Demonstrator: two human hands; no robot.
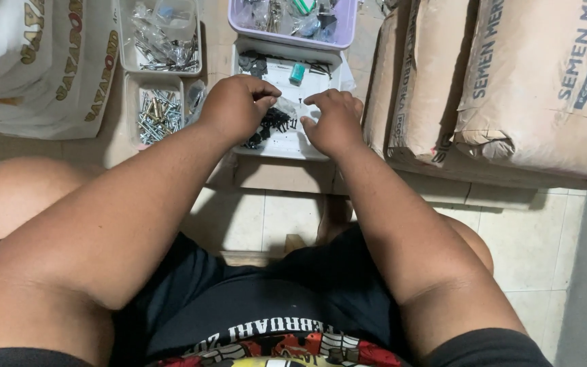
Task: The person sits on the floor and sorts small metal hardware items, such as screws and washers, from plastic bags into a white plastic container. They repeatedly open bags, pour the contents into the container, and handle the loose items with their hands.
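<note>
Both hands (left hand [239,107], right hand [333,121]) pinch a clear bag [285,107], orientation unclear.

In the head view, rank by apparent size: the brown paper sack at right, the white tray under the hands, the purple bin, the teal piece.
1. Brown paper sack
2. White tray; partly hidden by hands
3. Purple bin; cut off by frame, so its rank against the tray is unsure
4. Teal piece
</note>
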